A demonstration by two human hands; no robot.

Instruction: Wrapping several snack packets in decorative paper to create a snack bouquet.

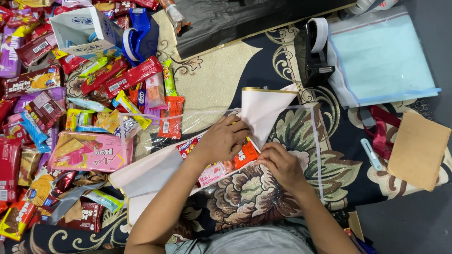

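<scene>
My left hand (221, 138) presses down on a folded sheet of pale pink wrapping paper (263, 113) and the small snack packets under it. An orange snack packet (246, 154) and a pink one (212, 173) peek out between my hands. The fingers of my right hand (281, 164) pinch the paper's lower edge just right of the orange packet. A clear plastic sheet (313, 141) with a white edge lies under the bundle on the patterned dark rug.
A big heap of snack packets (56, 108) fills the left side, with a pink wafer box (89, 151). A black tape dispenser (314, 56), a stack of clear bags (381, 56), a brown card (418, 149) and red ribbon (381, 134) lie at right.
</scene>
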